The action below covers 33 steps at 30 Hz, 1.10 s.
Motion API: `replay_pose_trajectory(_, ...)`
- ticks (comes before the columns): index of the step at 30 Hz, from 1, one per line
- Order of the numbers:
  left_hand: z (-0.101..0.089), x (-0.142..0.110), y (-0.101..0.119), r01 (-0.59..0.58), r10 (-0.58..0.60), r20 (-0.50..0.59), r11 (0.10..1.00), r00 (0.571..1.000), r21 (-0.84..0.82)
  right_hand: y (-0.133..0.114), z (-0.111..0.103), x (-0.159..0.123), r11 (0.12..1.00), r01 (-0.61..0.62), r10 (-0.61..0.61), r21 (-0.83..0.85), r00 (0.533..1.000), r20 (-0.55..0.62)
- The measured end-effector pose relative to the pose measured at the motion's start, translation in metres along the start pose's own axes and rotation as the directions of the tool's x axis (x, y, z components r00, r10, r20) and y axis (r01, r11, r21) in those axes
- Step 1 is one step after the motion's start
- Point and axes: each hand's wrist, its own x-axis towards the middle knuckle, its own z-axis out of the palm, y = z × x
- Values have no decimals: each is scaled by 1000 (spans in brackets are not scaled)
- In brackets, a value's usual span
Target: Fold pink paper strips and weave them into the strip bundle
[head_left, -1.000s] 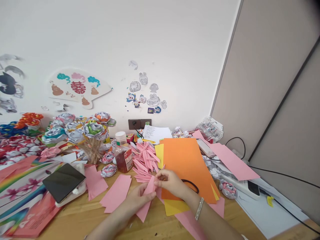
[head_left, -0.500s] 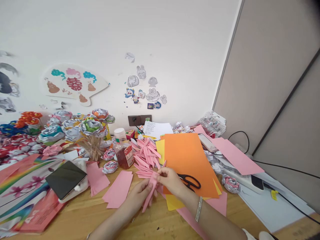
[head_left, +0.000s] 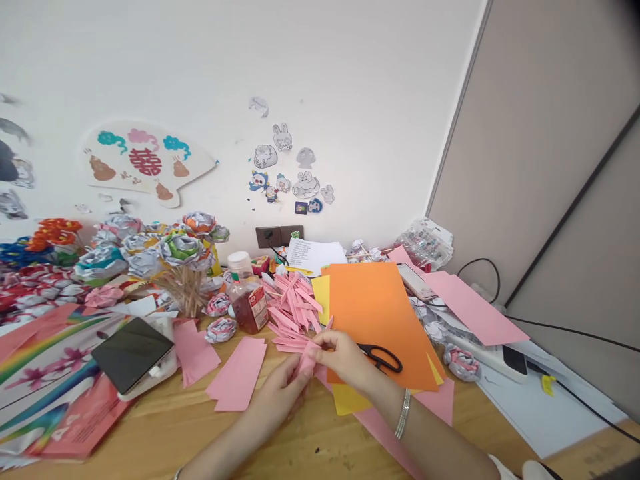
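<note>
Head view: what's being handled, and where?

Pink paper piece (head_left: pixel 307 363), held up between the two hands, just above the near part of the counter (head_left: pixel 150 447). Mostly covered by fingers; can't tell how it's folded.

State of the hands?

Left hand (head_left: pixel 280 387) grips it from the left, thumb on top. Right hand (head_left: pixel 340 357) pinches its upper end, thumb and fingertips together. Bracelet (head_left: pixel 403 413) on the right wrist.

Right next to them?

Heap of folded pink strips (head_left: pixel 293 303), just beyond both hands. Flat pink sheets (head_left: pixel 240 373) to the left of the left hand, near it.

Right side?

Orange paper (head_left: pixel 370 313) beyond and right of the right hand, yellow sheets (head_left: pixel 350 400) poking out under it. Scissors (head_left: pixel 385 360) on the orange, black handle loops just beside the right hand; blades hidden.

Further out?

Bottle (head_left: pixel 250 307) with dark red contents, upright, beyond the left hand, left of the heap. Past it, farther left, paper flowers (head_left: pixel 187 250) on sticks. Dark-screened device (head_left: pixel 133 353) well left of the hands. One rolled paper rose (head_left: pixel 463 363) well right of the right hand.
</note>
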Motion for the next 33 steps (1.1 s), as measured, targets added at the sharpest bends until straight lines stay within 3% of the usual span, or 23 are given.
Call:
replay_pose_trajectory(8,-4,7,-14,14,-14,27,1000,1000,7,9,-6,3,1000,-4,5,-11,999,48)
replay_pose_trajectory(13,-4,9,-11,14,-8,64,995,998,-101,5,-14,3,997,2,-18,73,976,217)
replay_pose_trajectory(20,-3,1,0,61,-51,97,993,994,-101,9,-12,4,999,41,-41,5,990,134)
replay_pose_trajectory(27,-2,2,-2,54,-44,115,995,992,-86,10,-9,4,999,5,-10,37,991,134)
replay_pose_trajectory(33,-1,5,-7,27,-24,55,998,998,-48,5,-9,2,1000,-7,5,22,992,125)
